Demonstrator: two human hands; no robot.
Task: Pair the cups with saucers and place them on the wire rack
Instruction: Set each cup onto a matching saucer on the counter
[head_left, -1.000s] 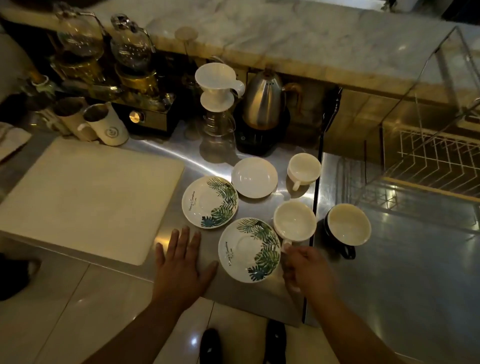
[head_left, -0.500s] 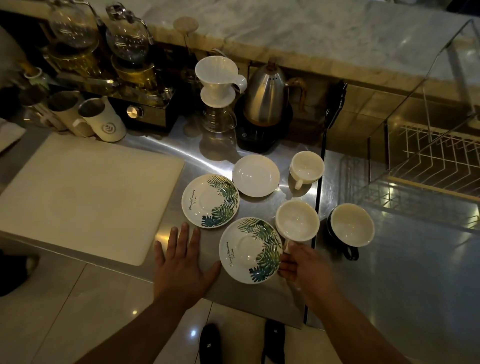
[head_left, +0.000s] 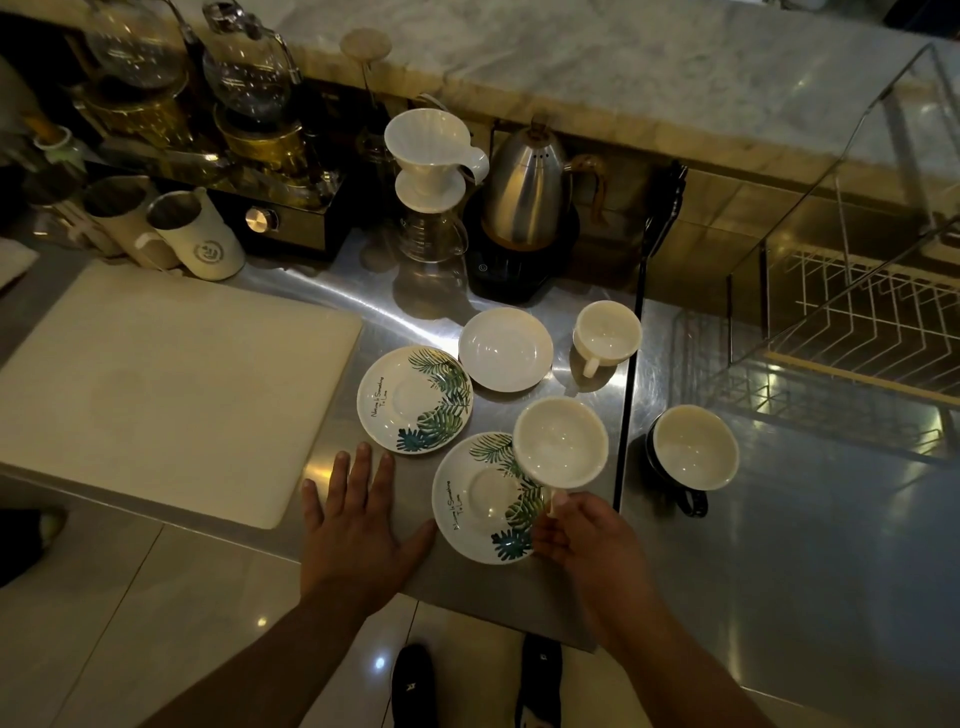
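Three saucers sit on the brushed steel counter (head_left: 519, 597) before you: a plain white saucer (head_left: 505, 348), a far leaf saucer (head_left: 415, 399) and a near leaf saucer (head_left: 480, 498), both glossy rounds printed with green fronds and a line of black script. Your left hand (head_left: 358, 519) lies flat on the steel just left of the near leaf saucer, fingers spread, thumb reaching toward its rim. Your right hand (head_left: 584, 535) pinches the small handle of a white cup (head_left: 561, 442), fingers pressed together around it; the cup hangs tilted over the right edge of the near leaf saucer, its smooth round bowl open toward you, and you cannot tell whether it touches the plate. A small cup (head_left: 607, 332), white with a stubby handle, stands upright just right of the plain saucer. Across the dark seam in the counter, a dark cup (head_left: 693, 448) with a pale glazed inside and black looped handle stands alone. The wire rack (head_left: 872, 317), thin white rods in a grid, sits well apart at the right behind a clear panel (head_left: 779, 171). At the back stand a steel kettle (head_left: 530, 189) and a white ribbed dripper (head_left: 430, 150) on a glass carafe; a matte pale board (head_left: 156, 384) lies to the left
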